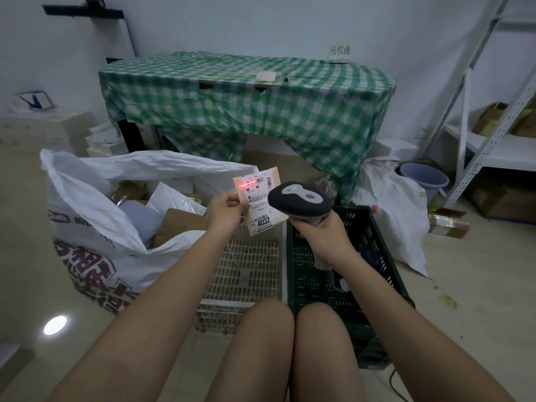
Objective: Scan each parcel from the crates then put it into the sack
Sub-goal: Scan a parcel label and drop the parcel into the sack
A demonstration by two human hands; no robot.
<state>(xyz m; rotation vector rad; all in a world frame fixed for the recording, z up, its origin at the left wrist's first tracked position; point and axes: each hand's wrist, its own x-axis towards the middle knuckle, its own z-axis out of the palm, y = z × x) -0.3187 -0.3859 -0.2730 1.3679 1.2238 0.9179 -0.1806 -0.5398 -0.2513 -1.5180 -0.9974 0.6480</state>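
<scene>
Left hand pinches a small tan parcel upright over the white crate, label turned toward the barcode scanner gripped in the right hand, so the red beam crosses its top barcode. Just left, the white sack gapes open, ready for the drop.

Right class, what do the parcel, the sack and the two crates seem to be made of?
Parcel: probably kraft paper or thin card, matt tan. Sack: likely woven plastic, white, creased, printed. White crate and dark green crate: moulded plastic, judging by the slotted lattice walls.
</scene>
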